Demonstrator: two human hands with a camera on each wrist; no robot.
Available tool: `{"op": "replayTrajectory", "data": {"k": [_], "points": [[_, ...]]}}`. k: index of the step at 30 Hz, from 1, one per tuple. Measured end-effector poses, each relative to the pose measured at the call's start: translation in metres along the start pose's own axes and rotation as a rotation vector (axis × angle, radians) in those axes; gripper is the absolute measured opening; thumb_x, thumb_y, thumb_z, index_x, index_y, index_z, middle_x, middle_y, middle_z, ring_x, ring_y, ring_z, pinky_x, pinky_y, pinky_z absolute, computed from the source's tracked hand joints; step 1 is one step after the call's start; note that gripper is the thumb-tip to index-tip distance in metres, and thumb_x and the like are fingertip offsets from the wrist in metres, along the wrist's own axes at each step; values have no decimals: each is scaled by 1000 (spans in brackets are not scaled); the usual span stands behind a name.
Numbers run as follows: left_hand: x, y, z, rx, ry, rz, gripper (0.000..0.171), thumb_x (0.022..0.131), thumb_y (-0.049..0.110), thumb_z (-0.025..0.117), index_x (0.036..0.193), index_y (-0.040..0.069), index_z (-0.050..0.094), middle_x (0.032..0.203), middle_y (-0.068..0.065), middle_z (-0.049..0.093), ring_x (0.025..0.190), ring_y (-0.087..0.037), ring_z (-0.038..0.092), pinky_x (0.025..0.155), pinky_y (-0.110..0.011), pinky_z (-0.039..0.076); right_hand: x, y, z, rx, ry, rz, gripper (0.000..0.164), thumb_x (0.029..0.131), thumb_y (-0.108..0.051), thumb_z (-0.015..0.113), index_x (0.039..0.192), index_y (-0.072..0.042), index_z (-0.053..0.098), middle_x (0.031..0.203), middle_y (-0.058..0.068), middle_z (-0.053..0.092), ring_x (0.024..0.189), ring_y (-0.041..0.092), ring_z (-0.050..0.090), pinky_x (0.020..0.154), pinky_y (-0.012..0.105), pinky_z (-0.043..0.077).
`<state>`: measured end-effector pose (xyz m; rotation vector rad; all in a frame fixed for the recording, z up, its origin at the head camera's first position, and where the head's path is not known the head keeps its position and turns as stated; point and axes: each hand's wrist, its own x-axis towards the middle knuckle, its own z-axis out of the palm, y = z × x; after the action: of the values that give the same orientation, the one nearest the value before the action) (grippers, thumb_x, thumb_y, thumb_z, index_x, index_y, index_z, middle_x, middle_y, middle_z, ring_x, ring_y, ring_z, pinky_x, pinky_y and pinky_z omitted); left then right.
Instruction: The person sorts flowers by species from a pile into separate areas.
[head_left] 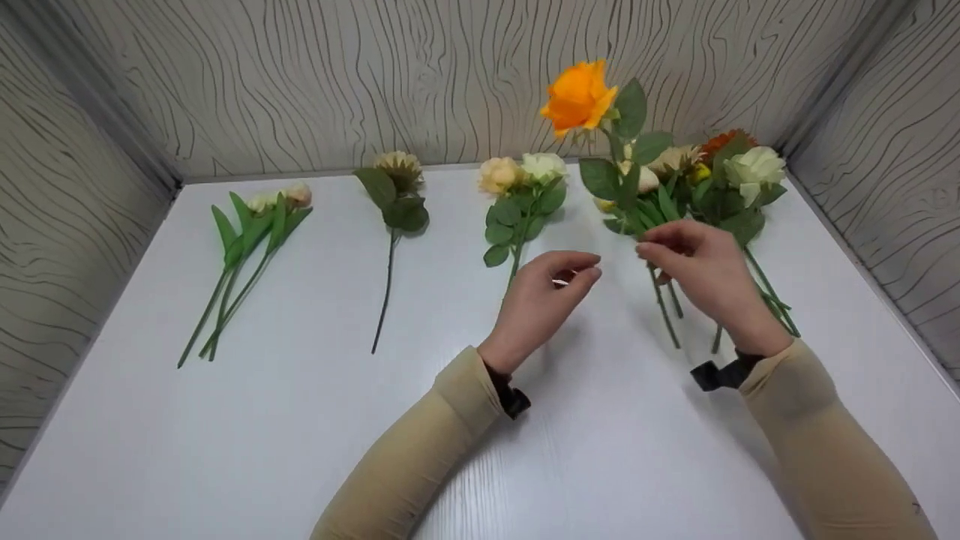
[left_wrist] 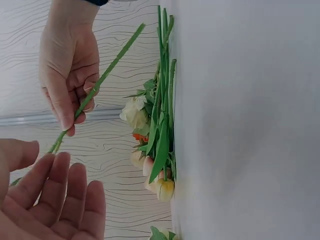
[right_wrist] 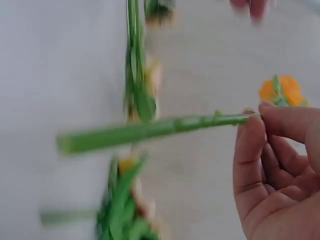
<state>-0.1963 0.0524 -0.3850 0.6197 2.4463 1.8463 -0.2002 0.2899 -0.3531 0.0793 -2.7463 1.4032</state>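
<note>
An orange rose (head_left: 577, 97) with green leaves stands upright above the table in the head view. My right hand (head_left: 709, 270) pinches its stem between thumb and fingers. In the right wrist view the green stem (right_wrist: 150, 131) extends past the fingertips, its cut end free, and the orange bloom (right_wrist: 285, 91) lies beyond the hand. My left hand (head_left: 544, 296) hovers left of the stem, thumb and fingers loosely bent and apart, holding nothing. In the left wrist view its relaxed fingers (left_wrist: 75, 192) appear just below the stem (left_wrist: 110, 67).
On the white table (head_left: 285, 442) lie pale tulips (head_left: 255, 225) at left, one beige flower (head_left: 399, 172), and cream and peach roses (head_left: 501, 176) behind my left hand. A mixed pile with a white rose (head_left: 754, 172) lies at right. A patterned wall (head_left: 315, 82) stands behind.
</note>
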Motion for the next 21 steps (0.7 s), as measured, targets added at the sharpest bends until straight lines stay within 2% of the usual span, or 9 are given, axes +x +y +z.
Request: {"op": "replayTrajectory", "data": {"k": [5,10,14,17,21], "points": [[6,-6,-8,-145,84,-59,22,99,32,71,115,19,77,106,14,70,98,-8,62,83,-29,54,-11,-14,39,128,-85,-108,31,98,-33,72,114,-6,72,101,17,71,77,25,65,66,31,58],[9,-9,-12,-207,119,-114,15,97,35,73,104,21,77,99,10,71,93,-11,64,78,-31,53,-15,-16,57,207,-147,-113,28,97,-28,74,110,-3,72,98,17,71,81,30,66,68,32,58],[10,-6,-20,-253,153,-105,19,98,34,71,107,18,76,99,5,72,93,-14,66,81,-32,55,-15,-14,63,218,-252,-84,29,96,-27,75,110,-2,73,97,13,73,84,27,68,70,33,60],[12,-3,-30,-336,200,-84,20,100,29,70,109,12,74,100,-1,72,94,-18,68,84,-34,58,-15,-13,68,199,-363,-66,31,96,-26,76,111,1,73,98,14,74,83,26,70,73,35,61],[15,-2,-38,-455,230,-69,22,100,23,71,111,4,71,102,-9,72,94,-24,71,83,-36,60,-17,-14,75,174,-410,-58,31,95,-26,76,109,1,73,93,13,75,81,26,71,75,36,60]]}}
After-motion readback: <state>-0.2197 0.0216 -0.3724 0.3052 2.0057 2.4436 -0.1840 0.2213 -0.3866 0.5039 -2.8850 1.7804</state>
